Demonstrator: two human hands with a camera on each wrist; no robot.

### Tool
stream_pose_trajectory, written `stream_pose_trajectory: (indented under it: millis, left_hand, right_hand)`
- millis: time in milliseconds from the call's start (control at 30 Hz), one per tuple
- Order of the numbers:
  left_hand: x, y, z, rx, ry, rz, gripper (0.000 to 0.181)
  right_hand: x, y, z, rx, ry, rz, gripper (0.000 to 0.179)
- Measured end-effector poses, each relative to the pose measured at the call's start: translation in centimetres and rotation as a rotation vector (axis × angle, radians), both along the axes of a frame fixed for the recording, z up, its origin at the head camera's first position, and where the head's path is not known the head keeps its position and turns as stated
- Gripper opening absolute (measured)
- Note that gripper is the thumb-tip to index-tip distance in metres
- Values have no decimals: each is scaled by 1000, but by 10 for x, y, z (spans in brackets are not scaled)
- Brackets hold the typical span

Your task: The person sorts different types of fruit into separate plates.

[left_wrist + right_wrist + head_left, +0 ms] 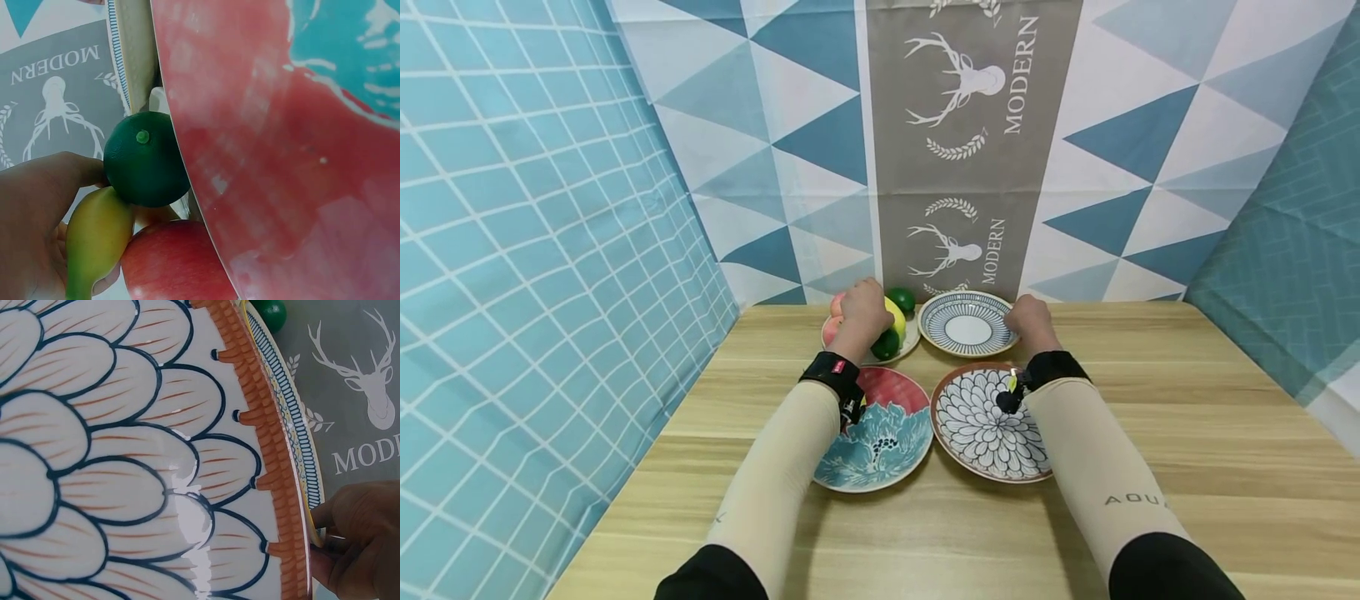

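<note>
My left hand [865, 310] is bent over a fruit plate [913, 342] at the back. In the left wrist view, its thumb reaches the edge of a green fruit [147, 159] and its fingers pass behind a banana [100, 228]; I cannot tell what they hold. A red apple [181, 262] lies beside the banana. My right hand [1033, 323] pinches the right rim of a blue-striped plate [967, 323]. In the right wrist view, this hand [356, 540] shows its fingertips at that rim, partly hidden by the nearer plate.
A red-and-teal flower plate [880, 442] is under my left forearm, and a brown-rimmed petal-patterned plate [985, 417] under my right. All stand on a wooden table [1187, 433]. A patterned backdrop [955, 167] rises at the back, and a blue tiled cloth [550, 250] at the left.
</note>
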State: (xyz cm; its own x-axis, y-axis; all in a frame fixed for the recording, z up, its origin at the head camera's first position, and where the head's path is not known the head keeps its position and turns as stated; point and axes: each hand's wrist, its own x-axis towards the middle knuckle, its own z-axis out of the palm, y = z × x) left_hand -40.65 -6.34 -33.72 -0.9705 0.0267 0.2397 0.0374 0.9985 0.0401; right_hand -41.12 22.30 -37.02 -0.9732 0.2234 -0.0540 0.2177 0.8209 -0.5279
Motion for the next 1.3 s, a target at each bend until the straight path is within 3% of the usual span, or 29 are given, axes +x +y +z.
stream_pose_trajectory:
  millis: [300, 467, 767, 1067, 1300]
  left_hand:
    - [-3, 6, 0, -42, 6, 10, 51]
    - [-5, 14, 8, 12, 22, -15, 53]
    - [-9, 39, 20, 8, 16, -55, 63]
    - [-11, 75, 14, 20, 59, -118, 55]
    - [-13, 101, 4, 35, 29, -147, 64]
  right_hand:
    - [2, -2, 0, 17, 0, -10, 28]
    - [2, 0, 2, 9, 4, -11, 28]
    - [3, 2, 4, 2, 4, 0, 28]
    - [4, 4, -4, -29, 16, 37, 25]
    - [1, 1, -5, -41, 30, 22, 24]
